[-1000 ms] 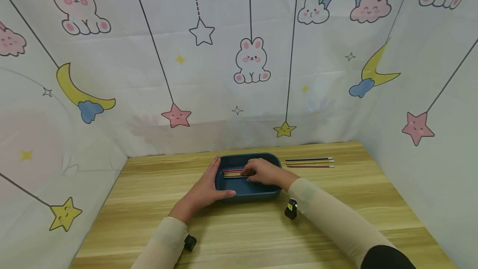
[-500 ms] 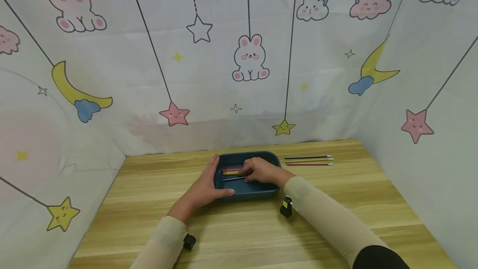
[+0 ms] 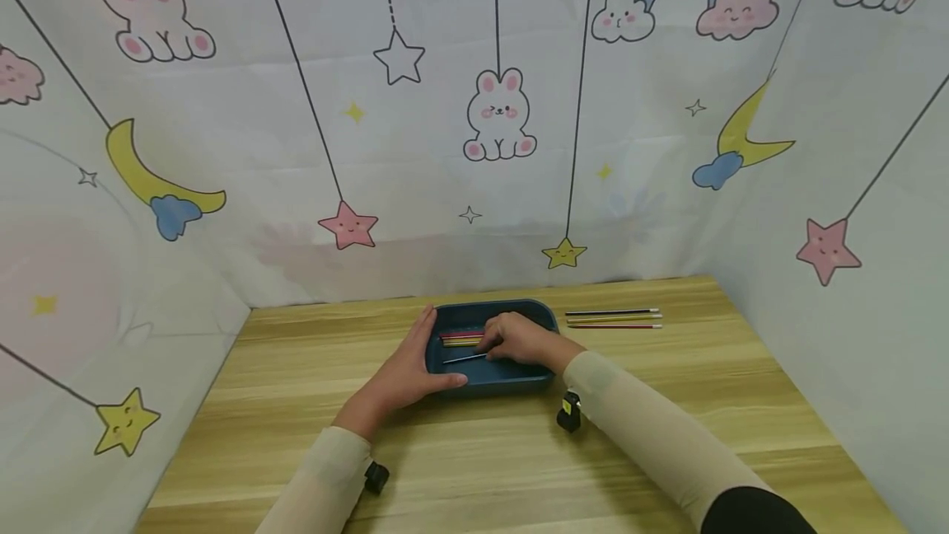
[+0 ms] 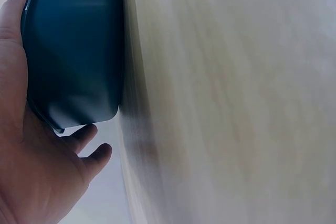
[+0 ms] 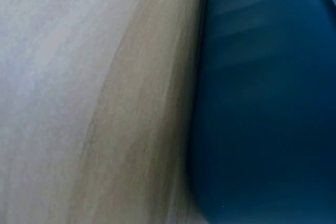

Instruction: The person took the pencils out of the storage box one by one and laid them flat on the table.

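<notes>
A dark blue tray sits on the table. My left hand rests against its left end, fingers straight along the wall and thumb over the front rim. In the left wrist view, that thumb lies along the tray's rim and two fingertips show past its end wall. My right hand reaches inside and pinches a thin dark pencil, slanted near the tray's front. Behind it lie several red and yellow pencils side by side, their right ends hidden by my right hand.
Three pencils with white ends lie parallel on the wooden table, right of the tray. A white cloth with printed bunnies and stars stands behind and at both sides. Small black cameras sit on both wrists.
The dark pencil has moved from beside the other pencils toward the tray's front, its left end swinging forward, with my right hand pinching it. My left hand keeps its place on the tray.
</notes>
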